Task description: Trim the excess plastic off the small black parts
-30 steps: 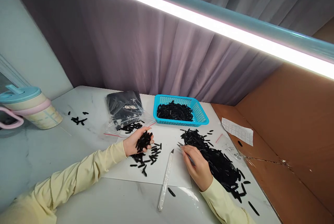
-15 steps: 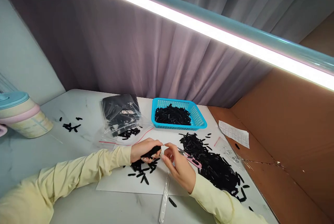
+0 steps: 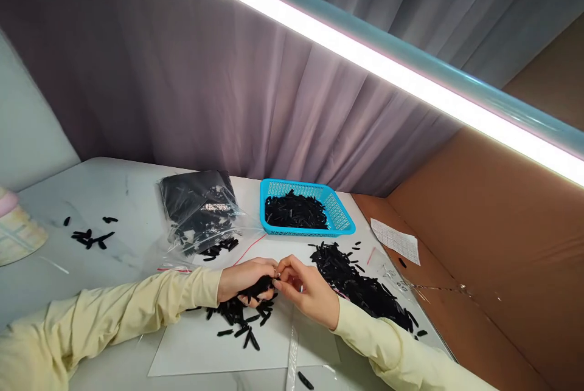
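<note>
My left hand [image 3: 241, 276] is closed around a dark, fuzzy clump of black strips [image 3: 257, 287]. Right beside it, my right hand [image 3: 314, 295] has thumb and index finger pinched at the clump's edge, by my left thumb. Whatever small thing the pinch holds is too small to make out. Under my hands, loose black strips [image 3: 249, 337] lie scattered on a white sheet [image 3: 182, 351]. A bigger heap of such strips [image 3: 360, 287] spreads to the right of my right hand.
Behind my hands stands a blue basket [image 3: 340, 211] of black strips. To its left lies a clear zip bag [image 3: 196, 208] with black material. A long white strip [image 3: 292, 348] lies in front, a printed paper [image 3: 396, 240] at right, and a cup [image 3: 18, 227] at left.
The view has shifted, so the table's things sit further left and lower. My right fingertips have closed in against the clump in my left hand. The pink-handled tool is now mostly hidden.
</note>
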`<state>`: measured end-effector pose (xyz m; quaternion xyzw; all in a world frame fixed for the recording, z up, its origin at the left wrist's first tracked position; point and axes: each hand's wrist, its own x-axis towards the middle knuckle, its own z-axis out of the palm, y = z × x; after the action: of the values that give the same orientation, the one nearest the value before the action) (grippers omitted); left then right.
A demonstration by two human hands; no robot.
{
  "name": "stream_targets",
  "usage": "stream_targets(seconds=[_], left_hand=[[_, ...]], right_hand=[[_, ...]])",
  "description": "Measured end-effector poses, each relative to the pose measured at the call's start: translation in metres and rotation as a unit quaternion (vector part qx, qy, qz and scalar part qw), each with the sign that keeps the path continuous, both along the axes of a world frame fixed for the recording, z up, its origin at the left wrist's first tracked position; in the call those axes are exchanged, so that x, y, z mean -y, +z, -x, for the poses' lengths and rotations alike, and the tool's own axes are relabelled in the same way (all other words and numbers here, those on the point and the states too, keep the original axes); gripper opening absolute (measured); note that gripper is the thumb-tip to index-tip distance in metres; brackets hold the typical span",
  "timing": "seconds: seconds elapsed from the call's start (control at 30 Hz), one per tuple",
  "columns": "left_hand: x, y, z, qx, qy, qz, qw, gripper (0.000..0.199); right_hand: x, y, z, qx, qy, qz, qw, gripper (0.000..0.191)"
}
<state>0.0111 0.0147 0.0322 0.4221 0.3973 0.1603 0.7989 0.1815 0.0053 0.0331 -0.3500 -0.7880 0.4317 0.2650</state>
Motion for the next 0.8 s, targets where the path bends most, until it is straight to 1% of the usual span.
stream_targets(seconds=[0.07, 0.1, 0.17, 0.23, 0.3, 0.4, 0.53, 0.6, 0.7, 0.73, 0.8], left_hand=[[0.002, 0.002, 0.006, -0.008, -0.006, -0.004, 1.000, 0.021], [0.002, 0.004, 0.009, -0.014, -0.006, -0.010, 1.000, 0.021], [0.001, 0.006, 0.014, -0.026, 0.000, -0.026, 0.999, 0.025], [-0.001, 0.006, 0.017, -0.036, 0.011, -0.043, 0.998, 0.029], [-0.001, 0.004, 0.017, -0.042, 0.026, -0.066, 0.997, 0.029], [-0.001, -0.003, 0.010, -0.054, 0.059, -0.109, 0.991, 0.027], [0.004, -0.012, 0.001, -0.087, 0.109, -0.175, 0.975, 0.025], [0.007, -0.013, -0.001, -0.126, 0.126, -0.246, 0.953, 0.025], [0.013, -0.014, -0.001, -0.202, 0.123, -0.383, 0.893, 0.030], [0.016, -0.015, -0.001, -0.219, 0.115, -0.414, 0.876, 0.032], [0.020, -0.017, 0.000, -0.227, 0.099, -0.456, 0.855, 0.033]], right_hand=[[0.004, -0.002, 0.001, -0.058, -0.021, 0.101, 0.993, 0.012], [0.005, -0.003, 0.001, -0.097, -0.036, 0.161, 0.981, 0.015], [0.008, -0.006, 0.001, -0.176, -0.067, 0.262, 0.946, 0.021], [0.010, -0.010, 0.002, -0.231, -0.090, 0.313, 0.917, 0.024], [0.010, -0.015, 0.003, -0.258, -0.104, 0.329, 0.902, 0.025], [0.009, -0.025, 0.003, -0.302, -0.124, 0.352, 0.877, 0.024], [0.007, -0.034, 0.000, -0.348, -0.139, 0.357, 0.856, 0.021], [0.007, -0.035, -0.002, -0.360, -0.138, 0.360, 0.850, 0.023], [0.006, -0.036, -0.004, -0.368, -0.128, 0.372, 0.843, 0.027], [0.006, -0.036, -0.004, -0.370, -0.126, 0.376, 0.840, 0.028], [0.006, -0.037, -0.005, -0.374, -0.124, 0.381, 0.836, 0.028]])
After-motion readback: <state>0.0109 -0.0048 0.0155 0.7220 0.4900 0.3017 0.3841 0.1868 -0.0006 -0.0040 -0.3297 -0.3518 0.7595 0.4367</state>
